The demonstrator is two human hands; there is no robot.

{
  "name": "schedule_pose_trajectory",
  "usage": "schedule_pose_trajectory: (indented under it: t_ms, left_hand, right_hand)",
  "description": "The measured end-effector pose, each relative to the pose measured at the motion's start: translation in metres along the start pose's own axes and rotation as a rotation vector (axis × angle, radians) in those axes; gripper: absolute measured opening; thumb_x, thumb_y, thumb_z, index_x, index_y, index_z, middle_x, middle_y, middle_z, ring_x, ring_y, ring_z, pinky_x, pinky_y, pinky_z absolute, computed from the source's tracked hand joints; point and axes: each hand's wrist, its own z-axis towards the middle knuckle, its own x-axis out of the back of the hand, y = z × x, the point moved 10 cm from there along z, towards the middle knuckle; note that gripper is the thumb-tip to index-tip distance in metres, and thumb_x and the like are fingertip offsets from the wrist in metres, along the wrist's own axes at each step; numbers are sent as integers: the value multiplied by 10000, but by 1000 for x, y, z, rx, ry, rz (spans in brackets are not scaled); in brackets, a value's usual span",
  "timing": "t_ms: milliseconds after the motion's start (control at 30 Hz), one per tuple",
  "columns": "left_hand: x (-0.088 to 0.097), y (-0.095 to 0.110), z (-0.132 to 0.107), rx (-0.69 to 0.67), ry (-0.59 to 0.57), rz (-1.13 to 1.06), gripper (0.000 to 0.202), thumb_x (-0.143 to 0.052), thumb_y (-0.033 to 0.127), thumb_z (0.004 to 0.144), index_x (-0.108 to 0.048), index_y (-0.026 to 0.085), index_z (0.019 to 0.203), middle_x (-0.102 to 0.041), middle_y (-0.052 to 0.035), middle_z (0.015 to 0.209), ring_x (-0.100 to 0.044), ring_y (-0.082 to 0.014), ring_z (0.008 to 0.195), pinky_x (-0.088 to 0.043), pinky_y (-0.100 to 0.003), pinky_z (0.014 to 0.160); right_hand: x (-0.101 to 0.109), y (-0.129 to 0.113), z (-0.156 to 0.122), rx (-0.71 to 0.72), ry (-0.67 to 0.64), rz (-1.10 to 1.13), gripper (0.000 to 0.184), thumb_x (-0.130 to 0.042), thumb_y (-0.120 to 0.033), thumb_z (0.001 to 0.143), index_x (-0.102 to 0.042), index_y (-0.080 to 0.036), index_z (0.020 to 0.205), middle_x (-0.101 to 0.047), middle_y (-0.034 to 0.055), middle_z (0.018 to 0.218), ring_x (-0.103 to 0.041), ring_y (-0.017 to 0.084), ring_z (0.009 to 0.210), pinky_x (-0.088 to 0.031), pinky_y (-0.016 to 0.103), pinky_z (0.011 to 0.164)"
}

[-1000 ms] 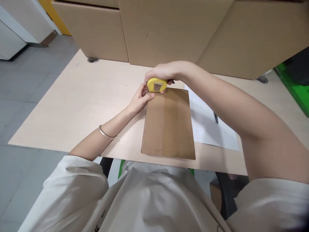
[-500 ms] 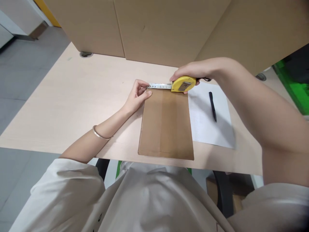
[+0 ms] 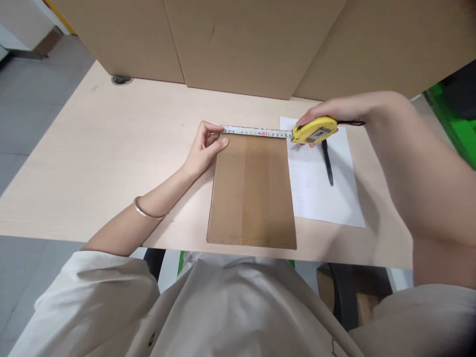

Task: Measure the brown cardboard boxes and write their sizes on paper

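Note:
A brown cardboard box (image 3: pixel 253 191) lies on the table in front of me. Along its far edge runs the drawn-out blade (image 3: pixel 256 132) of a tape measure. My left hand (image 3: pixel 204 148) pinches the blade's end at the box's far left corner, the thumb resting on the cardboard. Past the far right corner, my right hand (image 3: pixel 323 110) grips the yellow tape measure case (image 3: pixel 315 130) from above; some of its fingers are hidden behind the case. A black strap (image 3: pixel 351 122) trails from the case.
Right of the box lies a printed paper sheet (image 3: pixel 327 203), partly under the box's edge or beside it, with a black pen (image 3: pixel 327 163) on top. Large cardboard panels (image 3: pixel 245 49) stand along the table's (image 3: pixel 148 124) back. A cable hole (image 3: pixel 122 80) sits at the back left.
My right hand has moved right with the case, drawing out more blade, so it now spans the box's far edge. My left hand still pinches the blade's end at the left corner.

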Motion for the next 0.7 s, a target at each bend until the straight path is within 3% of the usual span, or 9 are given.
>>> schedule_pose_trajectory:
  t_ms: [167,400,567,633,700]
  left_hand:
    - [2,-3,0,-5,22,27,670,-956,780,773,-627,315,1124,-515,-6,991,-625,-236,1060,-545,-443,1074]
    - [4,-2,-2,-10,17,12,634,-970,742,791,-624,322,1115,-527,5,985,-611,-192,932,-584,-406,981]
    - [3,1,-4,3,12,16,629,-961,754,798,-625,324,1111,-527,15,949,-606,-183,900,-588,-406,989]
    - [1,3,-6,12,11,14,625,-955,754,807,-625,324,1118,-567,7,989,-641,-195,944,-585,-429,1033]
    - [1,8,-8,0,12,27,617,-945,757,818,-634,318,1122,-654,-27,1145,-698,-234,1101,-567,-469,1130]
  right_hand:
    - [0,-2,9,56,-8,10,302,-715,-393,1137,-843,-138,1038,-802,114,939,-696,165,785,-497,299,714]
    - [-15,-23,8,84,-37,-53,342,-709,-374,1150,-786,-115,939,-750,96,850,-656,143,738,-437,286,681]
    - [-15,-22,6,66,-34,5,339,-697,-351,1152,-784,-127,913,-756,102,827,-677,164,743,-456,300,682]
    - [-13,-19,6,61,-27,-12,346,-655,-337,1168,-794,-123,935,-770,100,843,-668,151,737,-444,293,673]
    - [-12,-18,8,73,-41,-44,350,-638,-342,1173,-815,-121,967,-782,89,862,-651,133,722,-435,279,665]
